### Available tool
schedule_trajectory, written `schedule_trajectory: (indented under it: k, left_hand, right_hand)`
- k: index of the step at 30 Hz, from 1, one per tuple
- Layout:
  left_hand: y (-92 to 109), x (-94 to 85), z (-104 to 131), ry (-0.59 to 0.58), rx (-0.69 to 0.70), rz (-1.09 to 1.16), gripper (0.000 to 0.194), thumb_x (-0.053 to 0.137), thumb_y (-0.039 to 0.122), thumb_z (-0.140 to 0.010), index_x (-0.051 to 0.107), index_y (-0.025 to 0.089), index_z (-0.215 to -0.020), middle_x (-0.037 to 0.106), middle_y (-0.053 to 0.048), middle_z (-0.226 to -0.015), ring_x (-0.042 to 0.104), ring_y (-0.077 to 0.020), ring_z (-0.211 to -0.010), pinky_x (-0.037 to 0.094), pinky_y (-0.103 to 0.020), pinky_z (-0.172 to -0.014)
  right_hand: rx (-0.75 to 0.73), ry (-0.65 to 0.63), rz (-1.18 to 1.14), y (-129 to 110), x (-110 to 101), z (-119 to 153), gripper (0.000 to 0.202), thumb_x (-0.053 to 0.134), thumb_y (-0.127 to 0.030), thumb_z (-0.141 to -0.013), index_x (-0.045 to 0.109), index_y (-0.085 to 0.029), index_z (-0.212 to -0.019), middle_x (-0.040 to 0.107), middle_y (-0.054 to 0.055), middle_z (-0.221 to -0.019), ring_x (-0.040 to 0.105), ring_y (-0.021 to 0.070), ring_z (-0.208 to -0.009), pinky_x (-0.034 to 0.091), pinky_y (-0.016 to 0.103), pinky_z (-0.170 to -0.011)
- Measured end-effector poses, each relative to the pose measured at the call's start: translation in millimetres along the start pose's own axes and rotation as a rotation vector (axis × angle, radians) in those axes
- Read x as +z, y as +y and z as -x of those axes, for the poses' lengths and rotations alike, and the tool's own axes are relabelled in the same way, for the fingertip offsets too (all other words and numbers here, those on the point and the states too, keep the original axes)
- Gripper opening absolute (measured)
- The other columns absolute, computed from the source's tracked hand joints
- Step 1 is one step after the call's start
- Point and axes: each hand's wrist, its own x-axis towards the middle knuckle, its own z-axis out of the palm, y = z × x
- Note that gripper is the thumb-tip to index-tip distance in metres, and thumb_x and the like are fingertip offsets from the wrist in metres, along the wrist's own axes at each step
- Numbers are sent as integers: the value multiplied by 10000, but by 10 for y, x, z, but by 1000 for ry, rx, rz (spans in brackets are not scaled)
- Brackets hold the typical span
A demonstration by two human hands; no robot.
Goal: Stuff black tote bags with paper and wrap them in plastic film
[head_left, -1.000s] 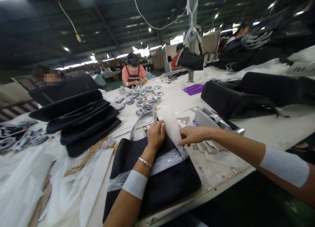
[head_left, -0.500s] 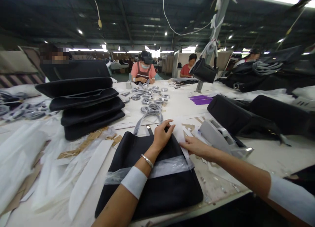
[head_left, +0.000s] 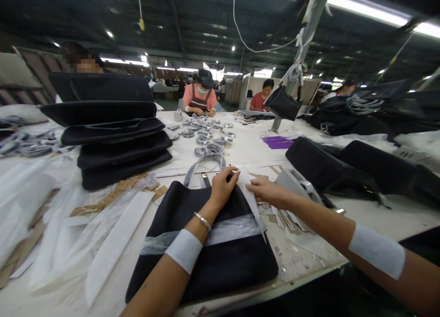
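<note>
A black bag (head_left: 237, 262) lies flat in front of me, a band of clear plastic wrap (head_left: 233, 229) across its middle. Over its upper right corner is my left hand (head_left: 222, 188), fingers curled and thumb drawn in; what they grip is hidden. A thin white sheet (head_left: 248, 188) stands along the bag's right edge, touching my left fingertips. My right hand (head_left: 266, 192) pinches that sheet from the right. Behind the bag's top edge rises a grey strap (head_left: 192, 170), partly hidden by my left hand.
Stacked black bags (head_left: 120, 147) stand left. Coiled grey straps (head_left: 206, 138) spread across the white table. A grey tape dispenser (head_left: 292, 184) sits beyond my right forearm, with black bags (head_left: 330, 166) behind it. White sheets (head_left: 120, 243) lie left. A co-worker (head_left: 199, 97) sits opposite.
My right hand has moved up and slightly left along the white sheet. My left hand stays at the bag's corner, its thumb and fingers closer together. The view has shifted slightly.
</note>
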Motion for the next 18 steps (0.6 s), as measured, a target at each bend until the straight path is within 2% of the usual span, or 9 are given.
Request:
schedule_trajectory:
  k: [3,8,10,13,16,18]
  left_hand:
    - [7,7,7,-6,-9,6,138,620,310,-909,679,221,-996,692,8,-790,647,-148,-749,483,-242,-759]
    - [0,21,16,-23,-25,3,153,638,319,-895,681,224,-1006,683,17,-759,641,-148,-725,484,-239,-729]
    - [-3,11,12,-9,-33,-2,151,635,311,-896,677,218,-1008,684,17,-760,643,-146,-729,483,-238,-736]
    - [-1,-16,-2,29,-45,-10,156,613,297,-909,667,205,-1022,686,8,-772,651,-149,-747,483,-245,-759]
    - [4,-31,-15,42,-43,-10,156,599,292,-916,663,202,-1026,696,0,-798,659,-152,-773,483,-252,-785]
    - [0,-25,-15,36,-38,-7,155,602,296,-915,665,204,-1023,701,-2,-813,661,-152,-786,482,-252,-795]
  right_hand:
    - [0,-31,31,85,71,28,318,634,-487,-812,555,-191,-898,640,1,-836,594,129,-729,505,237,-681]
    - [117,-276,166,11,0,29,175,727,-270,-666,604,-147,-642,596,-27,-583,533,111,-550,457,214,-542]
    - [149,-317,192,-56,-46,6,158,722,-234,-625,592,-149,-601,588,-20,-554,529,119,-522,458,227,-523]
    - [97,-232,179,-107,-40,-7,157,699,-277,-659,599,-176,-726,621,-18,-660,539,117,-568,454,222,-547]
    - [2,-33,171,-57,58,0,214,561,-412,-822,551,-200,-845,593,-24,-718,508,110,-599,419,211,-549]
    - [-16,50,195,2,122,3,259,469,-442,-880,542,-195,-855,571,-20,-696,497,120,-607,406,219,-545]
